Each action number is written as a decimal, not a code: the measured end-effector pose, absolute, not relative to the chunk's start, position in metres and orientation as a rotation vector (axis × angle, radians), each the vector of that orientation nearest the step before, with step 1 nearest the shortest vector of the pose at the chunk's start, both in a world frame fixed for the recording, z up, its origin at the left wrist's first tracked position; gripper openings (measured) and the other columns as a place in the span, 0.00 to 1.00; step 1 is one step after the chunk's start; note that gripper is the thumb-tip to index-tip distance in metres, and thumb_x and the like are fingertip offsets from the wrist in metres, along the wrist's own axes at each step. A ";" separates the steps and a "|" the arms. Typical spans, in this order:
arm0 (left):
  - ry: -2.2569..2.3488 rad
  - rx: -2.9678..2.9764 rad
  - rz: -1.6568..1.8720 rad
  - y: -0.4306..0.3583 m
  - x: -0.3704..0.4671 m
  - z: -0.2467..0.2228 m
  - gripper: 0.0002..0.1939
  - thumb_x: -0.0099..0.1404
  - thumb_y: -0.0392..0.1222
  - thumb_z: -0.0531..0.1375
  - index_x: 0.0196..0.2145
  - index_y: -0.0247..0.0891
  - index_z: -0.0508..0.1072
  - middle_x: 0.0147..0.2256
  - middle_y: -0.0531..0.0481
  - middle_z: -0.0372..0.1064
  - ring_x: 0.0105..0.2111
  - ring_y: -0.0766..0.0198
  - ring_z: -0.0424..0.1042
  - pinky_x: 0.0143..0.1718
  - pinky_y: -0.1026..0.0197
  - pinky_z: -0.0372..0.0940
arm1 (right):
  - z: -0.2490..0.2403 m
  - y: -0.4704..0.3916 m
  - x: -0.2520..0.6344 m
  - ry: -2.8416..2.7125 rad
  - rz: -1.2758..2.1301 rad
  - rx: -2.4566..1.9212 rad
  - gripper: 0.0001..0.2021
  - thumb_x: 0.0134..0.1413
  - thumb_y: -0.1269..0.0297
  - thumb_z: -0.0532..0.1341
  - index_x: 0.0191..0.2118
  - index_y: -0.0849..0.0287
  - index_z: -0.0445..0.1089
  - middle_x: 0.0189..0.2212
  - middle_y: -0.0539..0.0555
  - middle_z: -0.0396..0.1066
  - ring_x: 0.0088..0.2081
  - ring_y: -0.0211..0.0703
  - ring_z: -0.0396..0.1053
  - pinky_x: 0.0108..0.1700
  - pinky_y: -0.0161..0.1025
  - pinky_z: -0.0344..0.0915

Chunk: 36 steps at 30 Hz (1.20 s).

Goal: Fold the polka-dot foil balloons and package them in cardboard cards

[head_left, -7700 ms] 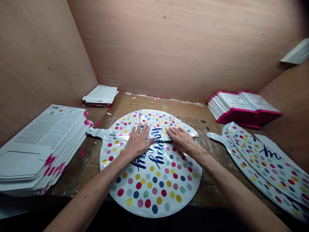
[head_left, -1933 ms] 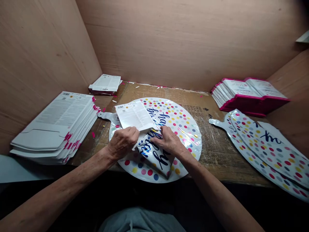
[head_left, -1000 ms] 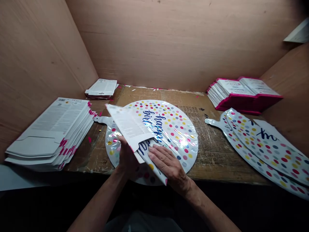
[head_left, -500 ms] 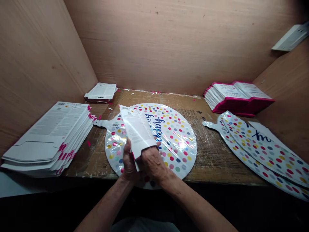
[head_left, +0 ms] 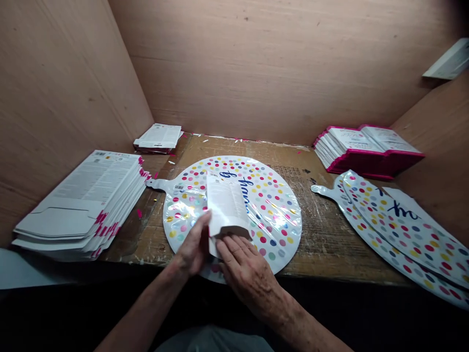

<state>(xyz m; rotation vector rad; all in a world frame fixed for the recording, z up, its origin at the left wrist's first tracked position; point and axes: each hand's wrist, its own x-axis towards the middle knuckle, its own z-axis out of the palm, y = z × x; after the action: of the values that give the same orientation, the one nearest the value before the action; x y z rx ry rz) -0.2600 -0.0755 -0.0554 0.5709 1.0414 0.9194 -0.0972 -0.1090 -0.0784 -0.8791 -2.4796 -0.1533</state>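
Observation:
A white printed card envelope [head_left: 227, 208] stands tilted above the round foil balloon [head_left: 282, 215], its near end gaping at a curved cut-out. My left hand [head_left: 195, 247] is closed on the envelope's left edge, thumb up along the side. The fingers of my right hand [head_left: 244, 261] are stretched out and lie flat at the open near end; their tips reach just inside it. Beneath both hands, the flat balloon shows coloured dots and blue lettering, with its tail pointing left. Whether anything is inside the envelope is hidden.
Flat printed envelopes [head_left: 80, 195] are stacked at the left, with a smaller stack [head_left: 159, 136] behind. Pink-edged packets [head_left: 366, 146] stand at the back right. More dotted balloons [head_left: 395, 230] overhang the front right edge of the cardboard-covered table [head_left: 311, 249]. Wooden panels [head_left: 234, 63] enclose the back and sides.
The envelope has turned more upright and moved slightly right, its mouth wider. My right hand's fingers, curled at the mouth before, now lie stretched out. The view has shifted slightly.

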 end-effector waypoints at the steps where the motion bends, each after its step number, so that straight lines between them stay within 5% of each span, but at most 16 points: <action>1: 1.329 0.797 0.803 -0.075 -0.266 -0.053 0.25 0.54 0.64 0.60 0.24 0.35 0.74 0.19 0.47 0.70 0.28 0.52 0.74 0.33 0.54 0.67 | -0.086 -0.113 -0.089 -2.488 -0.160 -0.927 0.17 0.66 0.70 0.51 0.55 0.70 0.66 0.52 0.66 0.70 0.54 0.53 0.66 0.56 0.50 0.67; 3: 1.898 1.299 0.611 -0.070 -0.272 -0.051 0.24 0.57 0.62 0.59 0.19 0.38 0.70 0.17 0.47 0.68 0.27 0.52 0.73 0.34 0.53 0.67 | -0.097 -0.117 -0.074 -2.506 -0.180 -0.949 0.16 0.66 0.69 0.51 0.53 0.71 0.67 0.51 0.67 0.71 0.52 0.53 0.68 0.54 0.50 0.68; 5: 2.110 1.790 0.641 -0.060 -0.268 -0.053 0.22 0.63 0.58 0.55 0.24 0.38 0.73 0.25 0.44 0.74 0.34 0.50 0.75 0.40 0.51 0.67 | -0.099 -0.120 -0.061 -2.485 -0.161 -0.862 0.14 0.66 0.71 0.51 0.50 0.70 0.69 0.48 0.65 0.73 0.50 0.51 0.70 0.53 0.48 0.69; 8: 1.616 2.390 0.754 -0.044 -0.248 -0.070 0.16 0.69 0.47 0.52 0.45 0.38 0.75 0.49 0.42 0.73 0.54 0.50 0.68 0.55 0.48 0.62 | -0.090 -0.119 -0.044 -2.360 -0.105 -0.777 0.08 0.64 0.72 0.55 0.43 0.65 0.72 0.40 0.58 0.76 0.41 0.43 0.72 0.45 0.40 0.69; 11: 1.234 2.519 0.658 -0.037 -0.228 -0.091 0.18 0.70 0.44 0.50 0.53 0.40 0.71 0.59 0.43 0.65 0.63 0.49 0.56 0.62 0.43 0.54 | -0.082 -0.114 -0.027 -2.278 -0.201 -0.935 0.07 0.64 0.70 0.57 0.41 0.60 0.73 0.36 0.55 0.75 0.37 0.41 0.70 0.41 0.39 0.65; 28: 1.197 2.344 0.629 -0.041 -0.217 -0.097 0.19 0.66 0.44 0.53 0.53 0.40 0.71 0.58 0.41 0.64 0.63 0.44 0.54 0.64 0.39 0.47 | -0.086 -0.079 -0.032 -2.753 -0.313 -1.071 0.12 0.65 0.60 0.56 0.33 0.62 0.68 0.31 0.56 0.71 0.34 0.47 0.66 0.38 0.44 0.59; 36: 1.098 2.369 0.651 -0.038 -0.208 -0.099 0.20 0.68 0.45 0.52 0.54 0.38 0.69 0.60 0.39 0.63 0.64 0.43 0.53 0.63 0.38 0.46 | -0.085 -0.139 0.036 -2.596 -0.020 -0.950 0.17 0.64 0.56 0.58 0.26 0.59 0.65 0.24 0.51 0.66 0.26 0.38 0.63 0.30 0.37 0.58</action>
<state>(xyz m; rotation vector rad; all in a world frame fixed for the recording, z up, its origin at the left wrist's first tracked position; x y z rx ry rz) -0.2083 -0.0378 -0.0989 2.3687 1.0978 0.6514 0.0363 -0.1390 -0.0850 -0.9498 -2.5962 -0.0200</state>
